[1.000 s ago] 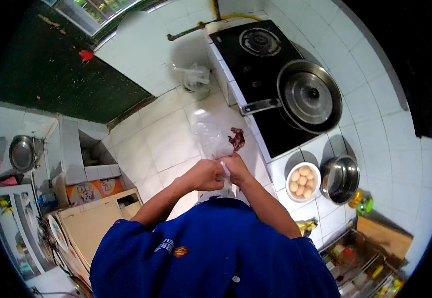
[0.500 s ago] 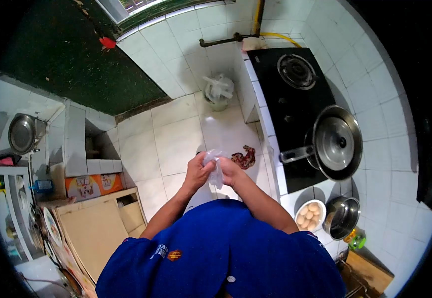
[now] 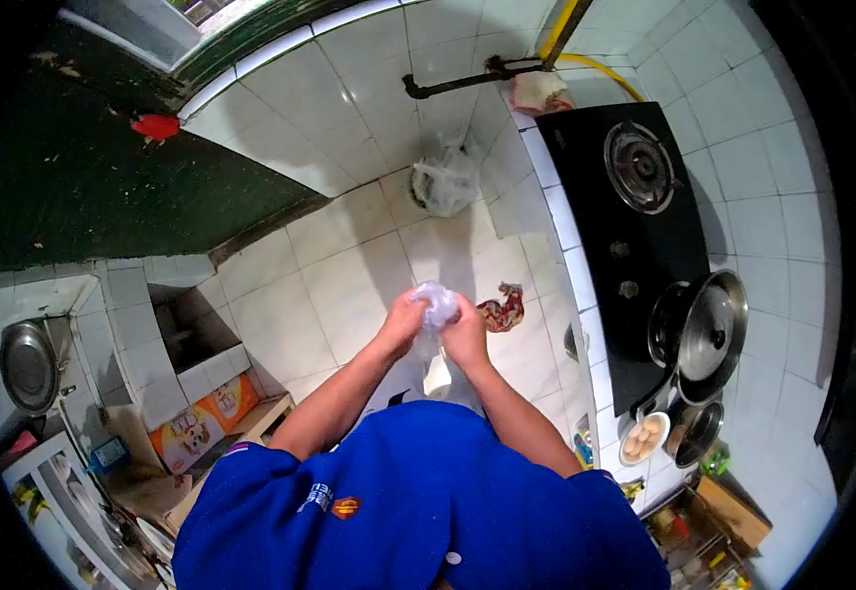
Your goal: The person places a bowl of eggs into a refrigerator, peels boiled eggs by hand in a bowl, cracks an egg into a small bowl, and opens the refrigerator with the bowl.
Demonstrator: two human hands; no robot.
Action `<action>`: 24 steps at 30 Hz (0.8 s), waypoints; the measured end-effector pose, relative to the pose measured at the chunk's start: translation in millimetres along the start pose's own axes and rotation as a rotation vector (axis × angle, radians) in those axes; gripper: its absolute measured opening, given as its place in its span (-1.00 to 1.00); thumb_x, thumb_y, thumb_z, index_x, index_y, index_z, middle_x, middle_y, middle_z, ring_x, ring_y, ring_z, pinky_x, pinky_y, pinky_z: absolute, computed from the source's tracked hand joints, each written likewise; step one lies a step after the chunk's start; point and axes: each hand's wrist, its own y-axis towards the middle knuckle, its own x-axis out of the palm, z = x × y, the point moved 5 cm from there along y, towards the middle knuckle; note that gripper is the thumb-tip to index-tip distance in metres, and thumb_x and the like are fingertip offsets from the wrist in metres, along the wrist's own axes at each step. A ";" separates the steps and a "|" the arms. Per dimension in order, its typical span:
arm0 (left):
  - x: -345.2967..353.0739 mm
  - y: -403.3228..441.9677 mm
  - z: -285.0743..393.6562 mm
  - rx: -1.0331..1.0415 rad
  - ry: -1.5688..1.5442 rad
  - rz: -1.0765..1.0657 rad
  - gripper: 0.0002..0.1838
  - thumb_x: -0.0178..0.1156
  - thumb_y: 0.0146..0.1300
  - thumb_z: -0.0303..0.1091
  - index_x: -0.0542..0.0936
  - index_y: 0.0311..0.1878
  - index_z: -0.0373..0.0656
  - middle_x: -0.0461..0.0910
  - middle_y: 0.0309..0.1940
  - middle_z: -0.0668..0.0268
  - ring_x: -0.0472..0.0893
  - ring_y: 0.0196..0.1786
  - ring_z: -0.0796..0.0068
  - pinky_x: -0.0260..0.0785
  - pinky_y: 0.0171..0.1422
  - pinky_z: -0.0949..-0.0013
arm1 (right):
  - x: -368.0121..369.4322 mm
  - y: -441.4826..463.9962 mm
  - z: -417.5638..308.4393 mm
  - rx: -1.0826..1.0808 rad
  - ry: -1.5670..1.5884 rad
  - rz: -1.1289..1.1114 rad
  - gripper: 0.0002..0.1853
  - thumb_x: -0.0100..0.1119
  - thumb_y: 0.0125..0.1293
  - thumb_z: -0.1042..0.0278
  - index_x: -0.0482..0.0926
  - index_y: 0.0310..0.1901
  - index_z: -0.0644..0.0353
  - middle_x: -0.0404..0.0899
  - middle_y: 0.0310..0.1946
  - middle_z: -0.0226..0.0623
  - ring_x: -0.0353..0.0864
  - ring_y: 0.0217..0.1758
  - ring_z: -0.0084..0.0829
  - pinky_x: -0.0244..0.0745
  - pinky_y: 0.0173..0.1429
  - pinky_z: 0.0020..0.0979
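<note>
A thin clear plastic bag (image 3: 435, 306) is bunched up between my two hands, in front of my body. My left hand (image 3: 403, 323) is closed on its left side, and my right hand (image 3: 463, 332) grips its right side. Part of the bag hangs down between the wrists. Just right of my right hand, a crumpled dark red patterned cloth or wrapper (image 3: 503, 308) lies on the tiled floor (image 3: 349, 295).
A bin with a plastic liner (image 3: 445, 184) stands by the far wall. On the right are a black stove (image 3: 625, 246), a lidded pan (image 3: 711, 334), a bowl of eggs (image 3: 643, 439) and a steel pot (image 3: 696, 433). A cardboard box (image 3: 187, 440) sits at left.
The bag, spread out beyond my hands a second ago, is now gathered into a bunch between them. The view has shifted, and the stove appears farther right.
</note>
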 end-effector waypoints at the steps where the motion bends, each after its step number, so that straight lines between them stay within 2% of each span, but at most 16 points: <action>1: -5.6 7.5 -3.5 -0.011 0.000 0.005 -0.74 0.11 0.19 -0.47 0.58 -0.05 -0.27 0.61 -0.22 0.34 0.56 -0.24 0.55 0.43 -0.14 0.44 | 3.1 10.5 5.0 0.011 0.001 -0.003 -0.64 0.33 0.02 0.53 0.61 -0.07 0.24 0.69 -0.29 -0.29 0.65 -0.23 -0.43 0.53 -0.08 -0.37; 3: -11.9 14.5 19.7 0.663 0.908 0.150 -0.72 0.11 0.14 -0.52 0.58 -0.05 -0.27 0.62 -0.22 0.35 0.58 -0.23 0.54 0.44 -0.12 0.43 | 4.3 33.8 11.9 0.090 0.105 0.053 -0.78 0.30 0.04 0.53 0.63 -0.21 0.25 0.68 -0.40 -0.29 0.65 -0.31 -0.42 0.52 -0.18 -0.37; 4: -10.8 16.0 35.4 0.648 0.912 0.151 -0.72 0.11 0.14 -0.52 0.58 -0.05 -0.27 0.62 -0.22 0.35 0.58 -0.23 0.54 0.44 -0.12 0.43 | 14.0 45.3 13.4 0.001 0.150 0.028 -0.82 0.30 0.04 0.53 0.62 -0.27 0.25 0.66 -0.43 -0.27 0.63 -0.35 -0.44 0.50 -0.22 -0.39; 5: -16.7 22.2 38.9 0.308 0.576 0.090 -0.72 0.13 0.13 -0.51 0.58 -0.05 -0.26 0.63 -0.22 0.35 0.59 -0.21 0.52 0.46 -0.08 0.41 | 20.4 51.8 19.5 0.013 0.060 0.013 -0.80 0.29 0.03 0.50 0.60 -0.25 0.25 0.65 -0.43 -0.24 0.63 -0.35 -0.37 0.50 -0.19 -0.36; 6: -18.3 29.8 35.9 -0.020 0.229 0.033 -0.71 0.16 0.13 -0.51 0.58 -0.04 -0.24 0.64 -0.22 0.35 0.61 -0.20 0.51 0.47 -0.05 0.40 | 28.9 60.7 20.1 0.059 0.036 -0.113 -0.75 0.28 0.03 0.49 0.60 -0.20 0.25 0.65 -0.36 -0.21 0.64 -0.28 -0.33 0.50 -0.13 -0.34; 7: -27.1 46.0 36.3 -0.015 0.225 0.040 -0.71 0.16 0.13 -0.51 0.58 -0.04 -0.24 0.64 -0.22 0.35 0.61 -0.20 0.51 0.47 -0.05 0.40 | 36.3 75.4 22.0 0.095 0.012 -0.240 -0.70 0.28 0.02 0.48 0.60 -0.14 0.26 0.65 -0.28 -0.17 0.64 -0.21 -0.29 0.50 -0.08 -0.31; 8: -44.6 61.8 36.3 0.027 0.286 0.107 -0.71 0.13 0.14 -0.54 0.58 -0.04 -0.25 0.64 -0.21 0.34 0.61 -0.18 0.51 0.47 -0.04 0.40 | 39.8 89.8 15.5 -0.069 -0.070 -0.298 -0.56 0.27 0.03 0.50 0.57 0.03 0.23 0.61 -0.12 -0.20 0.61 -0.07 -0.35 0.49 0.03 -0.33; 9: -64.1 75.2 33.2 0.058 0.354 0.171 -0.71 0.11 0.14 -0.57 0.57 -0.03 -0.26 0.65 -0.20 0.34 0.61 -0.17 0.52 0.47 -0.03 0.40 | 40.5 107.9 24.2 -0.057 -0.057 -0.299 -0.56 0.27 0.03 0.50 0.57 0.03 0.23 0.61 -0.12 -0.20 0.61 -0.07 -0.35 0.49 0.03 -0.33; 10: -78.3 87.9 32.0 0.136 0.353 0.220 -0.72 0.06 0.15 -0.63 0.57 -0.06 -0.26 0.66 -0.20 0.31 0.62 -0.16 0.51 0.48 -0.03 0.40 | 42.8 124.8 37.4 -0.074 -0.048 -0.413 -0.53 0.27 0.03 0.46 0.57 0.06 0.22 0.59 -0.05 -0.16 0.59 -0.02 -0.29 0.49 0.07 -0.33; 11: -91.9 98.4 25.3 0.114 0.352 0.224 -0.72 0.06 0.15 -0.63 0.57 -0.06 -0.26 0.66 -0.20 0.31 0.62 -0.16 0.51 0.48 -0.03 0.40 | 43.3 140.7 50.5 -0.094 -0.046 -0.530 -0.51 0.27 0.03 0.41 0.57 0.09 0.20 0.56 0.02 -0.13 0.57 0.03 -0.24 0.48 0.11 -0.33; 13: -114.3 124.1 18.0 0.059 0.309 0.320 -0.64 -0.02 0.12 -0.66 0.57 -0.02 -0.26 0.66 -0.20 0.28 0.62 -0.14 0.46 0.48 -0.02 0.39 | 31.2 183.9 98.7 0.107 -0.137 -0.303 -0.55 0.31 0.08 0.29 0.60 0.06 0.10 0.60 -0.04 -0.13 0.60 -0.07 -0.22 0.50 0.06 -0.29; 15: -127.1 149.8 13.0 0.047 0.323 0.353 -0.63 -0.06 0.11 -0.67 0.56 -0.02 -0.27 0.66 -0.20 0.26 0.63 -0.14 0.43 0.48 0.00 0.37 | 23.6 229.0 122.6 0.112 -0.250 -0.132 -0.58 0.32 0.08 0.25 0.61 0.01 0.15 0.60 -0.19 -0.12 0.60 -0.17 -0.21 0.50 -0.05 -0.28; 18: -139.7 190.5 5.6 0.031 0.275 0.339 -0.64 -0.08 0.13 -0.67 0.58 -0.05 -0.27 0.66 -0.19 0.25 0.63 -0.15 0.45 0.49 -0.01 0.36 | 27.5 294.0 162.6 0.142 -0.332 -0.064 -0.56 0.32 0.09 0.17 0.60 0.00 0.16 0.60 -0.23 -0.13 0.60 -0.13 -0.18 0.49 -0.06 -0.22; 21: -155.2 237.9 -5.9 -0.016 0.346 0.348 -0.69 -0.03 0.11 -0.62 0.58 -0.10 -0.27 0.64 -0.20 0.21 0.63 -0.19 0.34 0.47 -0.06 0.33 | 45.2 340.2 194.0 0.197 -0.381 0.017 -0.52 0.35 0.07 0.08 0.60 -0.01 0.17 0.58 -0.18 -0.13 0.59 -0.08 -0.15 0.49 -0.03 -0.21; 23: -149.3 262.7 12.5 0.283 0.896 0.281 -0.72 0.01 0.06 -0.56 0.58 -0.14 -0.28 0.58 -0.23 0.13 0.59 -0.20 0.09 0.44 -0.06 0.22 | 62.4 358.9 200.3 0.206 -0.431 0.069 -0.50 0.37 0.06 0.03 0.60 -0.02 0.18 0.57 -0.15 -0.13 0.58 -0.06 -0.13 0.48 -0.01 -0.20; 24: -149.8 277.9 17.3 0.274 0.902 0.272 -0.72 0.01 0.06 -0.56 0.58 -0.14 -0.28 0.58 -0.23 0.13 0.59 -0.20 0.09 0.44 -0.06 0.22 | 71.5 367.2 200.6 0.197 -0.542 0.094 -0.47 0.39 0.03 -0.01 0.61 -0.02 0.16 0.55 -0.10 -0.12 0.57 -0.04 -0.13 0.48 0.01 -0.20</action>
